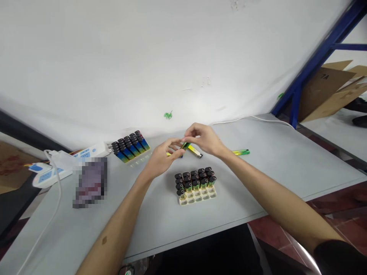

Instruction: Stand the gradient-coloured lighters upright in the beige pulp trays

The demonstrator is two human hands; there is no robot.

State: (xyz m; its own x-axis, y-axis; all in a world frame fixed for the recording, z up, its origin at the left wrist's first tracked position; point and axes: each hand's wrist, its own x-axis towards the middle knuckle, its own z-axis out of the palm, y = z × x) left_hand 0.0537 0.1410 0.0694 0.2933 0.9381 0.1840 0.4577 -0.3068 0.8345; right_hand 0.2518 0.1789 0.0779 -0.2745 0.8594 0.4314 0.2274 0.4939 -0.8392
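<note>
My left hand (163, 157) and my right hand (205, 138) meet above the table behind the near tray. Between their closed fingertips is a small green-and-black vape (185, 146), mostly covered by the fingers. Just beneath lies a yellow vape (195, 151) with a dark end. Something yellow (168, 154) shows under my left fingers, too covered to name. In front of the hands stands a cream tray (198, 199) with oval slots. Several green vapes (196, 185) with black tops stand upright in its back rows, and one column reaches nearer the front.
A second tray (140, 156) at the back left holds several blue-and-yellow vapes (132, 147). A green vape (241, 152) lies beyond my right forearm. Farther left are a white power strip (93, 152) with cables and a blurred-out item (91, 183). The wall (183, 68) borders the table's back.
</note>
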